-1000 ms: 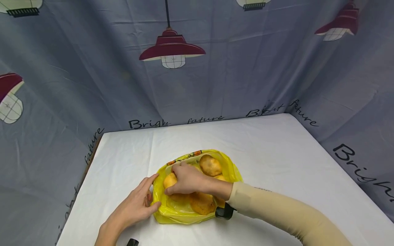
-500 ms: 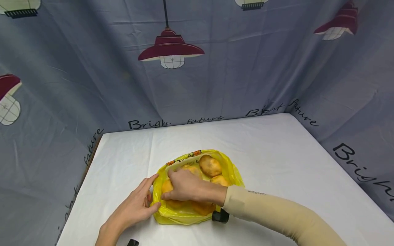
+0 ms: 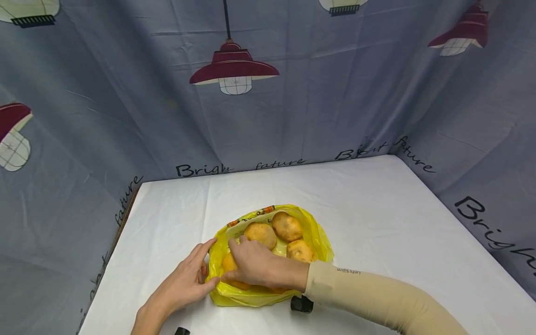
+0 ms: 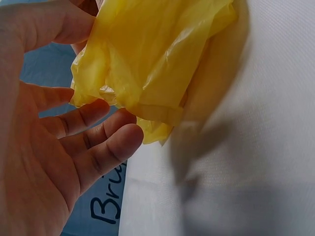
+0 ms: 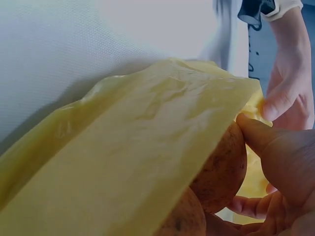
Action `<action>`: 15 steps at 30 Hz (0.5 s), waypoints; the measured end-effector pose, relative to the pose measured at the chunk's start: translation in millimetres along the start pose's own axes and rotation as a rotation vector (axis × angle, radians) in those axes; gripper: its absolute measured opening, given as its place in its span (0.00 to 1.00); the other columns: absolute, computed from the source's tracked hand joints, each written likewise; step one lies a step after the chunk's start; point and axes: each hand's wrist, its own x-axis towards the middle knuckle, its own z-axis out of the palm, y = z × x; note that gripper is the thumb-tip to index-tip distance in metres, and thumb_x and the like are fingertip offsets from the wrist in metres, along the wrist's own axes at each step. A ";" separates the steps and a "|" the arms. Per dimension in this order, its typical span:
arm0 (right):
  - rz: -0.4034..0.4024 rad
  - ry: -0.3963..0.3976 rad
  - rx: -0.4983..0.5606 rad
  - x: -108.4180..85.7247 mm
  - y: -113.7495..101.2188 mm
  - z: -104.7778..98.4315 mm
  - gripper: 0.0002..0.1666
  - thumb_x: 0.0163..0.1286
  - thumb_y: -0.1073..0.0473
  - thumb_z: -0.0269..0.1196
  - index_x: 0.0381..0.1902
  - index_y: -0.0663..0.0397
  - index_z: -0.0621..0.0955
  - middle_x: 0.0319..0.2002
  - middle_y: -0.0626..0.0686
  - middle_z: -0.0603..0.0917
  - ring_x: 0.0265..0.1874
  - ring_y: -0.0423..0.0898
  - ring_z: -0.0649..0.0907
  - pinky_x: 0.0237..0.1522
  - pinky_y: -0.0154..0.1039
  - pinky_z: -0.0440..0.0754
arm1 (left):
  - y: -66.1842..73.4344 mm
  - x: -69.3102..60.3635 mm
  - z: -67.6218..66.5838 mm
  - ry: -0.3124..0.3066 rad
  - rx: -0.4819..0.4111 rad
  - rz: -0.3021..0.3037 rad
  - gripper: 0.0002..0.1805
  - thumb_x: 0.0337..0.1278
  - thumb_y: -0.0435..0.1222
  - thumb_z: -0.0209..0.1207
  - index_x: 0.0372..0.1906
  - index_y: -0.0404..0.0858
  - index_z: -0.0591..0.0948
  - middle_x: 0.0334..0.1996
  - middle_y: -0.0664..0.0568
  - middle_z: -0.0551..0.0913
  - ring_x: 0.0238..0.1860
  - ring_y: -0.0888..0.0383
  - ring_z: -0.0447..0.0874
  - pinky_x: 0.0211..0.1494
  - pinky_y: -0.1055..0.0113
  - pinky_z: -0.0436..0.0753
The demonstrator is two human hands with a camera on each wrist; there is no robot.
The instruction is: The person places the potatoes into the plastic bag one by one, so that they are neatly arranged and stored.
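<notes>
A yellow plastic bag point(image 3: 322, 239) stands wide-mouthed on the table with several potatoes inside. My right hand point(image 3: 256, 264) reaches into its left part and grips a potato point(image 5: 225, 169), thumb on one side and curled fingers on the other. Behind that hand lie a potato point(image 3: 260, 234), a darker potato point(image 3: 287, 226) and a smaller potato point(image 3: 301, 251). My left hand point(image 3: 180, 281) is at the bag's left side, thumb and fingers spread, touching the plastic. In the left wrist view, its fingers are loosely bent against the bag. Potatoes under my right hand are mostly hidden.
A white cloth covers the table point(image 3: 368, 204). Grey-blue curtains point(image 3: 335, 93) printed with red lamps and lettering enclose its back and sides. A black wrist device point(image 3: 302, 304) sits beneath the right forearm, close to the bag's near rim.
My right hand has shifted slightly toward the near left of the bag, uncovering the potatoes behind it. My left hand keeps its place.
</notes>
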 end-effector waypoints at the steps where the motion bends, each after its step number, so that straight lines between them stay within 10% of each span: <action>1: -0.001 0.004 -0.004 -0.3 0.0 0.6 0.47 0.58 0.27 0.67 0.60 0.57 0.74 0.42 0.57 0.80 0.29 0.45 0.80 0.30 0.38 0.82 | 0.2 0.0 0.1 0.000 0.001 0.001 0.47 0.55 0.45 0.69 0.78 0.46 0.59 0.44 0.62 0.69 0.29 0.65 0.72 0.31 0.70 0.75; 15: -0.003 0.003 -0.003 -1.2 0.0 2.0 0.50 0.57 0.24 0.65 0.62 0.58 0.74 0.43 0.58 0.80 0.29 0.47 0.81 0.30 0.39 0.84 | 0.7 0.7 0.6 0.000 -0.006 -0.002 0.47 0.55 0.44 0.69 0.78 0.47 0.59 0.46 0.62 0.69 0.30 0.64 0.73 0.31 0.70 0.76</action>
